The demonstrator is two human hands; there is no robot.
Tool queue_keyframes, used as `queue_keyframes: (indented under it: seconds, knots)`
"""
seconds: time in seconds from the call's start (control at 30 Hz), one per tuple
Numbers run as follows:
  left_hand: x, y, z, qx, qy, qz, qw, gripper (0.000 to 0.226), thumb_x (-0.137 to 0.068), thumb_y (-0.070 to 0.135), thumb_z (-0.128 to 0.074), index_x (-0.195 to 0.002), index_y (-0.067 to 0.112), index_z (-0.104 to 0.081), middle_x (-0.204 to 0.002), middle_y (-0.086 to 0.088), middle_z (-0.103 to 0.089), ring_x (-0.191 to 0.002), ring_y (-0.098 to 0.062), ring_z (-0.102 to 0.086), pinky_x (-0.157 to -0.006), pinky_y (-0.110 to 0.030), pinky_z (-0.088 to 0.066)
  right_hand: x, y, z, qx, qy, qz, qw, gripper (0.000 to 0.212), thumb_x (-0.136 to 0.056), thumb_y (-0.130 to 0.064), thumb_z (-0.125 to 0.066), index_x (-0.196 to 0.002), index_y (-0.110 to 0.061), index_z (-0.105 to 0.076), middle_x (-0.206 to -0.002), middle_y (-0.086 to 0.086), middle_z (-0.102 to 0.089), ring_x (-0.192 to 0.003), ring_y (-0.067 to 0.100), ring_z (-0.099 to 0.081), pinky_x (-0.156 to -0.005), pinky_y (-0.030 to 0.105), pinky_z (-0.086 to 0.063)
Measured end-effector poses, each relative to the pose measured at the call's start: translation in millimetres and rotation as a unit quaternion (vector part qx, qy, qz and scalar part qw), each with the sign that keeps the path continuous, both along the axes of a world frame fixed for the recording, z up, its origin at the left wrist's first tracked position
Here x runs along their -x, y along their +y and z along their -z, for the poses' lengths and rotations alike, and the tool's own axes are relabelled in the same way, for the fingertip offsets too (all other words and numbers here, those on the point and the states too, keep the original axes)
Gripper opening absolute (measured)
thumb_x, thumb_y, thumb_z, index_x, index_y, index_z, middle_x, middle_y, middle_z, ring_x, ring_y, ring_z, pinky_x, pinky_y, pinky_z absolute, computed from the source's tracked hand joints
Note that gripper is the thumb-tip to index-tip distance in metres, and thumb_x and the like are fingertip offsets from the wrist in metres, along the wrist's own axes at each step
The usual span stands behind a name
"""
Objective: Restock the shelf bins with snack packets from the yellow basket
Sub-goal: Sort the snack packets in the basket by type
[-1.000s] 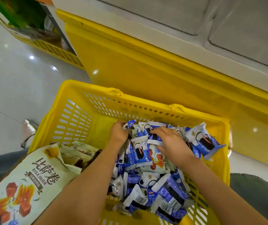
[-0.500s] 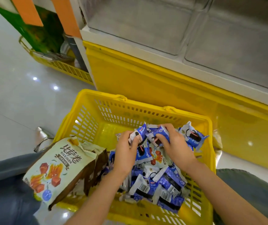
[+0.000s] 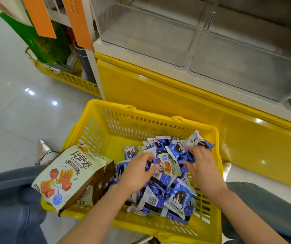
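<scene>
While both hands are reaching into the yellow basket (image 3: 109, 110), entries are running left to right.

- **Silver shoe** (image 3: 43, 148): standing well left of the left hand, with its toe pointing away from the person.
- **Large cream bag** (image 3: 65, 175): leaning over the basket's left rim, just left of the left hand. Its long axis is running from near-left to far-right, and its print is reading upside down to the wearer.
- **Left hand** (image 3: 135, 173): fingers curling in and pinching a blue packet at the pile's left edge.
- **Snack packets** (image 3: 176, 196): small, blue and white, lying heaped in the basket's right half, under and between both hands. Their long axes are pointing every way, sharing no heading.
- **Right hand** (image 3: 204, 168): fingers spreading over the pile's far right corner and touching packets. Motion blur is hiding whether it is gripping any.
- **Shelf bins** (image 3: 158, 39): clear-walled, sitting above and beyond both hands, over a yellow base panel (image 3: 158, 92).
</scene>
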State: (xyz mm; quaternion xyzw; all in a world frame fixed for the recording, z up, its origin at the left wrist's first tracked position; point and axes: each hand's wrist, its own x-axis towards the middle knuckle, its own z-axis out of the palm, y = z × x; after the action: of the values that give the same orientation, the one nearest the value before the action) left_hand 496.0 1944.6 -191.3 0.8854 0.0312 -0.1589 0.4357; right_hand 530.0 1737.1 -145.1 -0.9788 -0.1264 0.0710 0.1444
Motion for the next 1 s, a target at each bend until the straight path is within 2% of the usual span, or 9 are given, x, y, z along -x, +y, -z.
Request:
queue_keyframes:
  seconds: [0.1,0.27,0.33,0.43,0.53,0.6,0.73,0.83,1.0]
  knots:
    - [-29.1,1.2,11.4,-0.012,0.014,-0.041,0.999,0.047,-0.093,0.037,-0.051,-0.135,0.018,-0.04,-0.137,-0.001,-0.043,-0.126,-0.016,-0.04,-0.102,-0.028,-0.032,-29.9,-4.3,-7.5,0.019,-0.124,0.057,0.991,0.046,-0.085,-0.022,-0.066,-0.123,-0.002,-0.05,-0.117,0.014,-0.056,-0.11,0.031,-0.052,-0.093,0.04,-0.044]
    - [-51.6,2.4,37.8,-0.008,0.173,-0.005,0.985,0.059,-0.093,0.032,-0.053,-0.141,0.005,-0.032,-0.146,-0.013,-0.036,-0.132,-0.025,-0.036,-0.105,-0.031,-0.031,-59.3,-14.3,4.2,0.091,0.049,0.085,0.991,0.051,-0.092,-0.033,-0.054,-0.134,-0.009,-0.037,-0.128,0.011,-0.05,-0.116,0.027,-0.051,-0.086,0.032,-0.042]
    - [-53.5,4.1,45.5,-0.052,0.161,0.02,0.985,0.051,-0.091,0.029,-0.058,-0.132,0.004,-0.044,-0.133,-0.016,-0.047,-0.124,-0.029,-0.043,-0.101,-0.033,-0.035,-62.4,-12.8,8.2,0.092,0.076,0.071,0.99,0.049,-0.092,-0.032,-0.056,-0.133,-0.011,-0.039,-0.122,0.011,-0.057,-0.109,0.027,-0.056,-0.078,0.031,-0.044]
    - [-53.9,6.8,49.3,-0.106,0.126,0.051,0.985,0.021,-0.087,0.028,-0.062,-0.088,0.008,-0.055,-0.093,-0.017,-0.05,-0.106,-0.036,-0.05,-0.086,-0.039,-0.04,-63.3,-12.7,11.6,0.074,0.057,0.059,0.994,0.049,-0.089,-0.03,-0.061,-0.132,-0.011,-0.045,-0.12,0.01,-0.059,-0.108,0.028,-0.057,-0.082,0.033,-0.046]
    - [-50.8,8.3,49.4,-0.114,0.104,0.056,0.986,0.028,-0.088,0.028,-0.062,-0.105,0.007,-0.054,-0.106,-0.013,-0.055,-0.107,-0.032,-0.049,-0.087,-0.037,-0.039,-59.3,-14.1,9.1,0.026,0.02,0.062,0.998,0.042,-0.089,-0.026,-0.061,-0.126,-0.008,-0.051,-0.119,0.011,-0.058,-0.105,0.03,-0.057,-0.083,0.035,-0.045]
    - [-49.4,7.9,43.9,-0.049,0.091,0.002,0.995,0.037,-0.088,0.027,-0.062,-0.115,0.006,-0.049,-0.112,-0.012,-0.057,-0.099,-0.027,-0.053,-0.078,-0.029,-0.043,-55.5,-14.0,3.3,-0.01,0.0,0.066,0.998,0.039,-0.09,-0.025,-0.06,-0.123,-0.007,-0.053,-0.118,0.011,-0.058,-0.103,0.03,-0.057,-0.081,0.036,-0.045]
    - [-50.2,6.5,17.1,0.094,0.021,-0.15,0.984,0.017,-0.09,0.025,-0.059,-0.092,0.013,-0.046,-0.072,0.003,-0.051,-0.056,-0.009,-0.043,-0.046,-0.015,-0.034,-47.9,-5.9,-13.2,-0.106,-0.019,0.07,0.992,0.035,-0.089,-0.026,-0.062,-0.119,-0.009,-0.055,-0.101,0.0,-0.06,-0.081,0.011,-0.059,-0.067,0.017,-0.043]
    - [-45.1,3.7,-6.8,0.155,-0.032,-0.154,0.975,0.01,-0.091,0.028,-0.056,-0.088,0.022,-0.049,-0.072,0.001,-0.055,-0.057,-0.011,-0.048,-0.053,-0.024,-0.041,-35.0,4.8,-21.7,-0.164,0.082,0.042,0.982,0.027,-0.09,-0.027,-0.06,-0.111,-0.011,-0.055,-0.071,-0.011,-0.051,-0.054,0.0,-0.047,-0.05,0.01,-0.037]
    - [-9.9,-1.7,-14.9,0.136,0.013,0.019,0.991,0.013,-0.095,0.034,-0.047,-0.103,0.024,-0.05,-0.075,0.01,-0.053,-0.056,0.005,-0.048,-0.052,-0.01,-0.036,4.3,8.0,-7.4,-0.092,0.27,-0.03,0.958,0.037,-0.093,-0.03,-0.055,-0.126,-0.013,-0.05,-0.106,0.002,-0.061,-0.09,0.014,-0.056,-0.068,0.014,-0.039]
